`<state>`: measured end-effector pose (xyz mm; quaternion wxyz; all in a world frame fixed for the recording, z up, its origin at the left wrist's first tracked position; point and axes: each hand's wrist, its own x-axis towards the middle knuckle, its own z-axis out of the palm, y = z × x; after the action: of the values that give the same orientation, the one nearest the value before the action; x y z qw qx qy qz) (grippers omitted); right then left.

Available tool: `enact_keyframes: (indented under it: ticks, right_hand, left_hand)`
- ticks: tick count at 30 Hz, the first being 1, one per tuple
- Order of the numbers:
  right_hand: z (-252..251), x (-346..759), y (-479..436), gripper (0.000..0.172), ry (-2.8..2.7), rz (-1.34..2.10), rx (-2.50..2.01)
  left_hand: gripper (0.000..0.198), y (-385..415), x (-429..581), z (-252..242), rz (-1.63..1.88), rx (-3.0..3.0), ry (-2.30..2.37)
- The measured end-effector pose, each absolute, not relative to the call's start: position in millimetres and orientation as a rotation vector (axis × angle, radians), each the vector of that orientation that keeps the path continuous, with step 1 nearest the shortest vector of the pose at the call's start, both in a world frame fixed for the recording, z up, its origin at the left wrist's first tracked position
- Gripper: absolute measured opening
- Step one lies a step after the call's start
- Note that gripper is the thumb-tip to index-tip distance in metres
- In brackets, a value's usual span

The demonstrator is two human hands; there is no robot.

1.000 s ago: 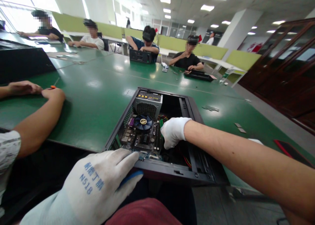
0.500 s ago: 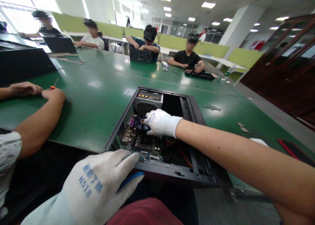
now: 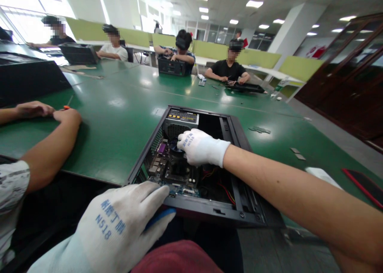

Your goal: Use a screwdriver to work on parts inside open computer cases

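An open black computer case [image 3: 206, 210] lies on its side in front of me. White-gloved, my left hand [image 3: 119, 221] is closed over its near left edge, fingers on top and thumb below. Inside the case, my right hand [image 3: 196, 146], also gloved, grips a dark round cooling fan [image 3: 174, 145]. Its fingers and palm hide much of the fan, and its underside cannot be seen. Below the fan is the motherboard [image 3: 167, 173], which carries a purple connector [image 3: 162, 148]. A grey power supply [image 3: 182, 121] sits at the far end, and red and yellow wires [image 3: 225, 191] lie at the right.
Metal covers [image 3: 259, 130] and small plates [image 3: 297, 153] lie on the green table [image 3: 119, 105] to the right, near a red-edged black object [image 3: 363, 189]. At left, a co-worker's hands [image 3: 64, 112] hold an orange-handled tool. More people work across the table.
My right hand has shifted slightly right and away from me with the fan, uncovering more of the motherboard and purple connector. My left hand stays on the case edge.
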<state>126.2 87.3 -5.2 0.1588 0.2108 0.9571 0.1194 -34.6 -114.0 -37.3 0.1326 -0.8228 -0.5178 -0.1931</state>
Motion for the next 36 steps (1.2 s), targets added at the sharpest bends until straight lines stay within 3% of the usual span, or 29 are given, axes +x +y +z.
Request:
enact_keyframes:
  ticks: [7, 20, 26, 31, 36]
  right_hand:
    - [18, 161, 76, 0.031, 2.629, 0.275, 0.827]
    - [12, 180, 74, 0.032, 2.626, 0.227, 0.987]
    - [12, 179, 74, 0.034, 2.608, 0.194, 1.002]
    - [11, 179, 75, 0.035, 2.615, 0.156, 1.009]
    - [13, 178, 75, 0.034, 2.620, 0.139, 1.016]
  left_hand:
    - [0.025, -111, -35, -32, -0.633, -2.414, -1.481]
    - [0.029, -86, -27, -11, -0.603, -2.572, -1.708]
    - [0.035, -64, -34, -12, -0.379, -2.636, -1.444]
    - [0.039, -34, -19, -4, 0.016, -2.695, -1.557]
    - [0.039, 2, -7, -7, -0.028, -2.756, -1.796]
